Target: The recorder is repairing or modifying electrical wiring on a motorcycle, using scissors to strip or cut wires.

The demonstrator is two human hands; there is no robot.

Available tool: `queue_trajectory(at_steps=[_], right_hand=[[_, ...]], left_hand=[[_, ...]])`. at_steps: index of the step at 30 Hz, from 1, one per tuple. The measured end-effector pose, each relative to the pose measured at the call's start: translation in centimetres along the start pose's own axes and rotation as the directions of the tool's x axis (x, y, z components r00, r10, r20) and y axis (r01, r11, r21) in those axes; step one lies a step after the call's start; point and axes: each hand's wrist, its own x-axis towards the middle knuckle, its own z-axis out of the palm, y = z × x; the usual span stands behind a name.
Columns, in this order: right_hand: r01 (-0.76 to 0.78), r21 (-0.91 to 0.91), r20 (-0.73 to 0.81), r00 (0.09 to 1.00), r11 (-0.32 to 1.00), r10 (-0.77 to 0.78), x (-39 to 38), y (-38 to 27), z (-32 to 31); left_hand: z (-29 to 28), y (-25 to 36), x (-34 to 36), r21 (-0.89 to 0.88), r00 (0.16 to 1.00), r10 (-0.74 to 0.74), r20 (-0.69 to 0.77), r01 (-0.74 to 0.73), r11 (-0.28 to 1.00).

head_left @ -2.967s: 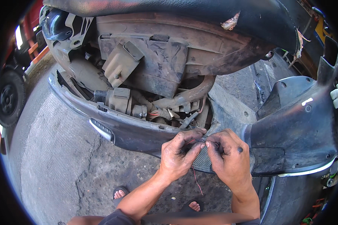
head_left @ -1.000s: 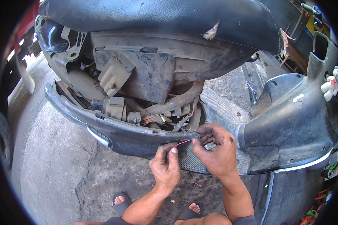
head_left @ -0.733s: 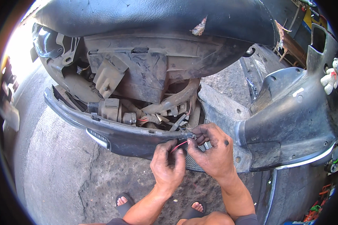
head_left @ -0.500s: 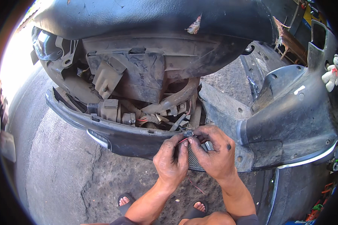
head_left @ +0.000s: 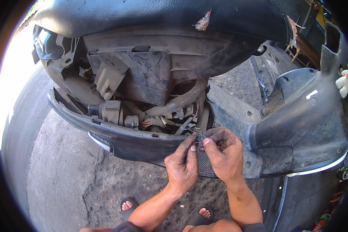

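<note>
Left hand (head_left: 183,164) and right hand (head_left: 223,152) side by side, fingertips pinching a thin red wire (head_left: 197,142) between them, wire running short and roughly level hand to hand, just above the dark plastic scooter panel's (head_left: 135,141) upper edge, equally near both.

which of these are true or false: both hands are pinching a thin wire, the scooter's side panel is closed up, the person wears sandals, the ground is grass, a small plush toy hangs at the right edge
1. Both hands pinch a thin wire: true. The left hand and right hand meet fingertip to fingertip on a thin red wire.
2. The scooter's side panel is closed up: false. The dark body panel hangs open, showing connectors and the wiring bundle inside.
3. The person wears sandals: true. Toes in a sandal show below the forearms.
4. The ground is grass: false. It is cracked grey pavement.
5. A small plush toy hangs at the right edge: true. The white plush toy sits there.
</note>
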Motion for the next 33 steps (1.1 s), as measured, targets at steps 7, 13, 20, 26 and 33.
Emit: queue_trajectory(at_steps=[7, 13, 20, 26, 33], right_hand=[[0.013, 0.381, 0.070, 0.997, 0.925, -0.043, -0.2, 0.2, 0.1], [0.490, -0.146, 0.215, 0.864, 0.859, -0.456, 1.6, 0.5, -1.6], [0.579, -0.207, 0.302, 0.805, 0.789, -0.511, 2.6, 1.2, -2.5], [0.543, -0.105, 0.290, 0.818, 0.833, -0.497, 2.5, 1.5, -2.5], [0.523, -0.041, 0.278, 0.824, 0.851, -0.493, 2.5, 2.0, -2.3]], left_hand=[[-0.3, 0.6, 0.4, -0.007, 0.994, -0.113, -0.012, 0.112, 0.994], [-1.0, 0.6, 0.8, -0.015, 0.995, -0.090, 0.032, 0.091, 0.996], [-0.1, 0.9, 0.7, 0.108, 0.999, 0.045, -0.023, -0.042, 0.993], [0.8, 1.1, 1.1, 0.295, 0.949, 0.303, -0.088, -0.265, 0.918], [1.1, 0.6, 0.6, 0.104, 0.993, 0.053, -0.110, -0.042, 0.994]])
